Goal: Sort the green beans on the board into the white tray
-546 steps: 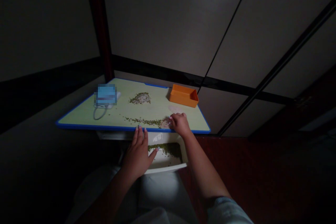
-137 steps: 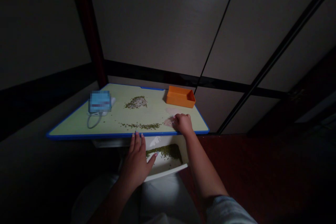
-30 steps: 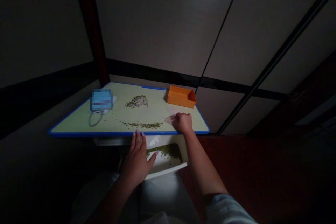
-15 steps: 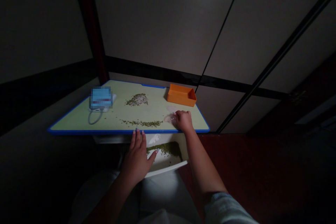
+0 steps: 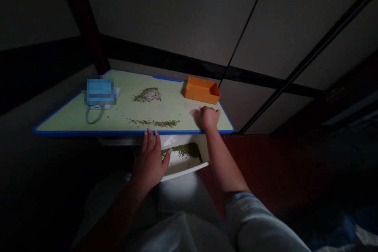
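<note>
My left hand (image 5: 150, 163) is at the table's front edge, fingers stretched and thumb apart, its fingertips by the blue rim and its palm over the left part of an open white drawer (image 5: 183, 170). Small green grains (image 5: 187, 149), like mung beans, lie along the drawer's back side. My right hand (image 5: 210, 118) is closed on the right of the tabletop (image 5: 118, 116); a faint pinkish patch shows beside its fingers, and what they hold I cannot make out. A loose strip of green grains (image 5: 159, 123) runs along the table's front, with a pile of pale and green grains (image 5: 148, 95) behind it.
An orange open box (image 5: 202, 90) stands at the back right of the table. A blurred-out device (image 5: 100, 92) with a grey cable loop (image 5: 93, 116) is on the left. Cabinet panels (image 5: 165, 19) rise behind the table, and a red floor (image 5: 251, 165) lies to the right.
The view has tilted, so the table sits higher in the picture. My right hand has shifted slightly right along the table, away from the grain strip. My left hand stays at the edge.
</note>
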### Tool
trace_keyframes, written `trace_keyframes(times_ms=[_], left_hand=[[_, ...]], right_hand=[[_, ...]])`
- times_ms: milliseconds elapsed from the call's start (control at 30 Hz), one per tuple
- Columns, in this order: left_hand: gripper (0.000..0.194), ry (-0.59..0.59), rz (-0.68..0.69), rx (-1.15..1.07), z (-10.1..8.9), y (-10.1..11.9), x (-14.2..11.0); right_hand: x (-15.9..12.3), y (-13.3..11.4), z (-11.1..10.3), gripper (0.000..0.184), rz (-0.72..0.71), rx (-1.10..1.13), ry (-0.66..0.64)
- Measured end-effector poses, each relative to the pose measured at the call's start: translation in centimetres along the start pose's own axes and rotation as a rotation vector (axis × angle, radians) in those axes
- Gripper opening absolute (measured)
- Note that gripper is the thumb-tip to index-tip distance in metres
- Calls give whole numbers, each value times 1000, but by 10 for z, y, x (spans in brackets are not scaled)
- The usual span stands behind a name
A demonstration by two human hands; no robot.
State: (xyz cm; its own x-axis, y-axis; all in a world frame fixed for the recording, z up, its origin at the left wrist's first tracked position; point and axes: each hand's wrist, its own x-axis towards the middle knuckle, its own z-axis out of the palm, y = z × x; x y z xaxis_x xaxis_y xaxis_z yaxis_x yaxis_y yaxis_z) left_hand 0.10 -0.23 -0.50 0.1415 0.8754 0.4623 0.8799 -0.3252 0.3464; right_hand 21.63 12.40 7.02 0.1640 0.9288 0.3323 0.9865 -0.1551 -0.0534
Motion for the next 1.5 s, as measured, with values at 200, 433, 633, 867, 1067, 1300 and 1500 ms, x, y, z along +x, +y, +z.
trace_keyframes(times_ms=[200, 433, 633, 867, 1067, 1300, 1500], left_hand=[[71, 32, 6, -2, 4, -2, -1], [71, 58, 10, 22, 7, -2, -1], [71, 71, 7, 25, 8, -1, -1], [72, 72, -4, 21, 7, 1, 0], [73, 45, -8, 43, 4, 1, 0], [73, 30, -17, 52, 3, 2, 0], [74, 51, -3, 43, 5, 0, -2]], right_hand=[[1, -1, 5, 39, -6, 12, 48], [14, -17, 8, 39, -87, -8, 47], [18, -33, 10, 33, -207, 0, 34], [15, -40, 7, 24, -388, -8, 5], [11, -37, 6, 21, -522, 13, -19], [4, -29, 5, 21, -590, 61, -8], [-3, -21, 1, 20, -591, 105, -51]])
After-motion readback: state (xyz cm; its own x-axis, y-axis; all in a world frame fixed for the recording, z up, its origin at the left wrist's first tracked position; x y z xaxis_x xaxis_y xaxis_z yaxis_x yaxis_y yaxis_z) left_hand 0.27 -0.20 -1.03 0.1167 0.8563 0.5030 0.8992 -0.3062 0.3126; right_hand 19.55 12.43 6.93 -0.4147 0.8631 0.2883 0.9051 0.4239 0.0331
